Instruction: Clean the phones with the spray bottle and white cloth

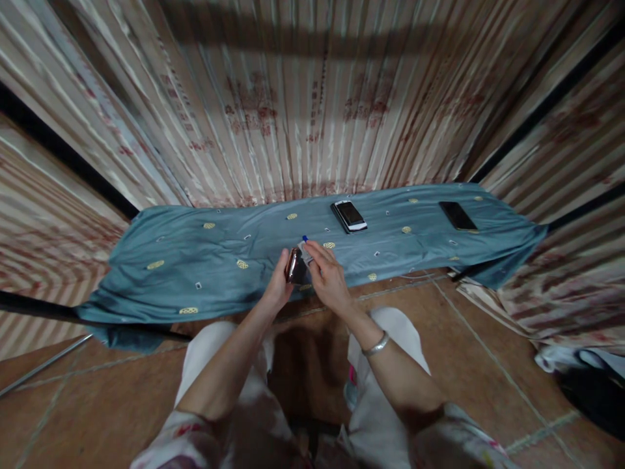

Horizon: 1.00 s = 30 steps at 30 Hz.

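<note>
My left hand (278, 281) is closed around the edge of a dark, glossy phone (295, 266), held tilted above the cloth's near edge. Bent fingers of my right hand (328, 273) grip a small pale object with a blue tip (305, 242), close beside the phone's right side. What exactly this small object is does not show clearly, and my fingers hide part of it. Beyond my right hand, a white-framed phone (350, 213) lies on top of a darker flat item. Farther right, a black phone (457, 215) lies alone on the cloth.
A blue-green cloth (263, 286) with yellow patterns covers the long narrow surface before me. Pleated curtains (293, 117) hang behind it and at both sides, with dark poles (53, 146) along them. Tiled floor (469, 365) shows below; a dark item (593, 394) sits at far right.
</note>
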{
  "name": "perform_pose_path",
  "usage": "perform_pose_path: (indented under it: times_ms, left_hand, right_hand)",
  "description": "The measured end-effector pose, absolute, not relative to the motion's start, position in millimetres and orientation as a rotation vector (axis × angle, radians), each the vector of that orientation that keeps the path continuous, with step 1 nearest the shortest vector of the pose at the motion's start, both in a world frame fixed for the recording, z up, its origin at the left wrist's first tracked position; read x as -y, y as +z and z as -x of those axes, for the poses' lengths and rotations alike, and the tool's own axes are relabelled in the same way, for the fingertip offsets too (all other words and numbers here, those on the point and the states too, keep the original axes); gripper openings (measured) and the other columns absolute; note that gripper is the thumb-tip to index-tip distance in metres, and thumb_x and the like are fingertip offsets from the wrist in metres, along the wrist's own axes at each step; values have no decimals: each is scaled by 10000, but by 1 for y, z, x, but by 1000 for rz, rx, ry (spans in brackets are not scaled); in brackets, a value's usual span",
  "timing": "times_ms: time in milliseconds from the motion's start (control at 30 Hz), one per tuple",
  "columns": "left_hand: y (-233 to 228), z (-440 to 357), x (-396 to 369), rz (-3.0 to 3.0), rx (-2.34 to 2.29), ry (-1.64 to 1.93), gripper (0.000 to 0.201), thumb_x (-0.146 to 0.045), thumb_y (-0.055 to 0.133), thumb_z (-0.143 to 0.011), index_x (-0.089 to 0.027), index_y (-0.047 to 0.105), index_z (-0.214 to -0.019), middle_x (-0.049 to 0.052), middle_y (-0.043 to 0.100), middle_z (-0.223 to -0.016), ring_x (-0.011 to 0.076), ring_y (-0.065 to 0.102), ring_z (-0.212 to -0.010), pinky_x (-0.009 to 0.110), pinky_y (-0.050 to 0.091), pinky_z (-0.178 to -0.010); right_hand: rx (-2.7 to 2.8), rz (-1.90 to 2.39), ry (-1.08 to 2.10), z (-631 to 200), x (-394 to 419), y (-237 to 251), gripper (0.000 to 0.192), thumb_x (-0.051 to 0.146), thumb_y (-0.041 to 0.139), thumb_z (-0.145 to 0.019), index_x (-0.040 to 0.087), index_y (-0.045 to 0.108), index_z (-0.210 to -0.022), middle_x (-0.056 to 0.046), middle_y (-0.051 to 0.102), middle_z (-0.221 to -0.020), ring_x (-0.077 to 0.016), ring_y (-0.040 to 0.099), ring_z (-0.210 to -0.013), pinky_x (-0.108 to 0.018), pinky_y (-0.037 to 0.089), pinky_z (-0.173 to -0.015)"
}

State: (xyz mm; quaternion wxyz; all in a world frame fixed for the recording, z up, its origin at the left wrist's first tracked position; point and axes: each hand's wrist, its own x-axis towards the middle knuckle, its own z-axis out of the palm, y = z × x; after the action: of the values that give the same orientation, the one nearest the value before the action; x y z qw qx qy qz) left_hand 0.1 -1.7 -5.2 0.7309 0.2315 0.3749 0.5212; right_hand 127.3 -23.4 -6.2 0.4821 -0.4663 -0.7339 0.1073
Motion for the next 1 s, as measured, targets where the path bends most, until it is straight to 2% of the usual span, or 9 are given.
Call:
perform_pose_path:
  times_ms: [100, 200, 333, 467, 533, 600, 700, 867, 1000]
  left_hand:
    - [-7, -6, 6, -525, -856, 1127, 376, -508, 635, -888, -155, 758, -924, 62, 776, -872, 214, 725, -896, 290, 543, -796]
    - [-11, -6, 8, -546, -904, 1101, 364, -511, 659, -866, -163, 766, -878, 64, 777, -837, 235, 730, -898, 293, 545, -752]
    - [-12, -1, 9, -621, -901, 1114, 342, -496, 764, -766, -162, 763, -842, 62, 768, -793, 234, 730, -824, 278, 529, -657]
    - [-7, 3, 10, -646, -868, 1153, 346, -340, 874, -636, -164, 756, -910, 36, 762, -778, 186, 707, -720, 254, 517, -635]
    - [-3, 4, 10, -629, -887, 1145, 349, -266, 886, -599, -148, 742, -895, 29, 744, -722, 173, 686, -654, 257, 509, -622]
    - [1, 4, 9, -601, -899, 1133, 323, -250, 867, -613, -138, 728, -882, 33, 735, -699, 181, 688, -645, 270, 515, -628]
    - [4, 3, 8, -557, -851, 1156, 311, -272, 814, -669, -148, 716, -937, 46, 765, -782, 207, 729, -766, 292, 545, -717]
    - [3, -1, 3, -491, -843, 1226, 245, -307, 761, -703, -149, 696, -878, 45, 779, -817, 228, 744, -880, 310, 549, -816]
    - [6, 2, 0, -461, -858, 1252, 205, -322, 727, -746, -147, 700, -849, 44, 778, -798, 222, 746, -876, 303, 548, -822]
  right_hand:
    - [1834, 1131, 286, -130, 17, -9, 464, 177, 374, -986, 197, 576, -1403, -125, 610, -1421, -222, 533, -1347, -470, 414, -1165]
    - [1864, 1118, 328, -132, 15, -11, 428, 198, 361, -1004, 190, 608, -1353, -127, 650, -1362, -219, 566, -1305, -455, 426, -1150]
    - [1849, 1155, 374, -136, 13, -12, 398, 215, 352, -1011, 175, 640, -1283, -125, 682, -1296, -217, 599, -1241, -422, 458, -1110]
    - [1802, 1206, 398, -141, 9, -18, 384, 219, 364, -992, 167, 648, -1247, -129, 684, -1277, -224, 603, -1213, -404, 461, -1087]
    - [1735, 1257, 433, -142, 7, -21, 349, 240, 382, -982, 170, 664, -1175, -129, 712, -1188, -234, 635, -1125, -394, 492, -1017]
    - [1652, 1318, 501, -142, 5, -24, 300, 279, 399, -977, 182, 677, -1036, -102, 733, -1000, -231, 663, -952, -358, 525, -882]
    - [1555, 1337, 618, -139, 2, -25, 266, 318, 419, -963, 208, 634, -850, -22, 664, -758, -191, 616, -730, -289, 490, -711]
    - [1415, 1306, 707, -129, -1, -26, 235, 344, 461, -940, 222, 583, -780, 8, 609, -706, -171, 557, -692, -276, 423, -676]
    - [1334, 1264, 883, -122, -1, -31, 298, 428, 503, -924, 228, 558, -710, 17, 558, -652, -164, 516, -652, -280, 396, -640]
